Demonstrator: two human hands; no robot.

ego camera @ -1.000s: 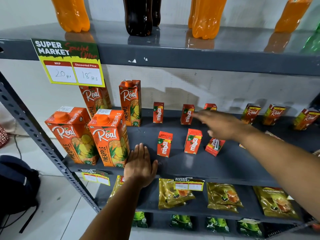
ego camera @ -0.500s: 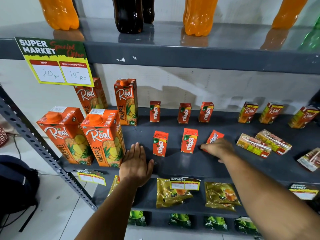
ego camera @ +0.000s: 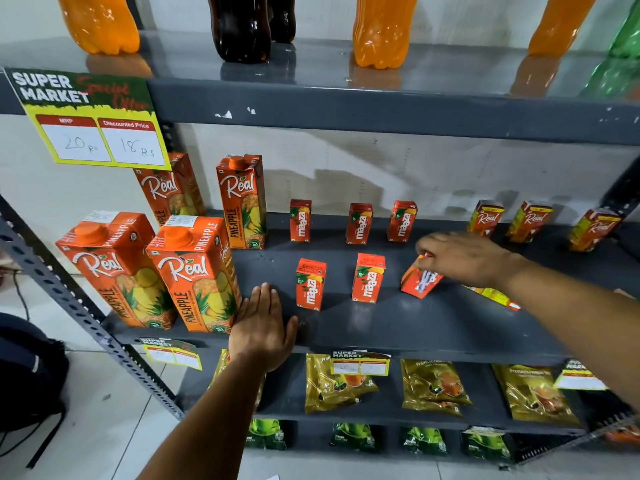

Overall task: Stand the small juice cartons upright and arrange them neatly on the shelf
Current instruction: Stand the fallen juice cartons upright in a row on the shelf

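On the grey middle shelf (ego camera: 398,327) stand small red Maaza cartons: three upright in a back row (ego camera: 359,223) and two upright in front (ego camera: 310,284) (ego camera: 368,278). A third front carton (ego camera: 419,280) is tilted, its top held by the fingers of my right hand (ego camera: 464,256). My left hand (ego camera: 264,329) lies flat and open on the shelf's front edge, beside the big pineapple cartons. Three small Real cartons (ego camera: 528,221) stand at the back right. Another small carton (ego camera: 493,295) lies flat, partly hidden under my right forearm.
Four tall Real pineapple cartons (ego camera: 194,271) fill the shelf's left side. Soda bottles (ego camera: 381,29) stand on the shelf above, with a price sign (ego camera: 90,119) hanging from it. Gold tea packets (ego camera: 433,386) lie on the shelf below. A dark bag (ego camera: 27,375) sits on the floor at left.
My right hand came back from the rear row to the fallen front carton, took its top and is tipping it up. My left hand has stayed flat on the shelf.
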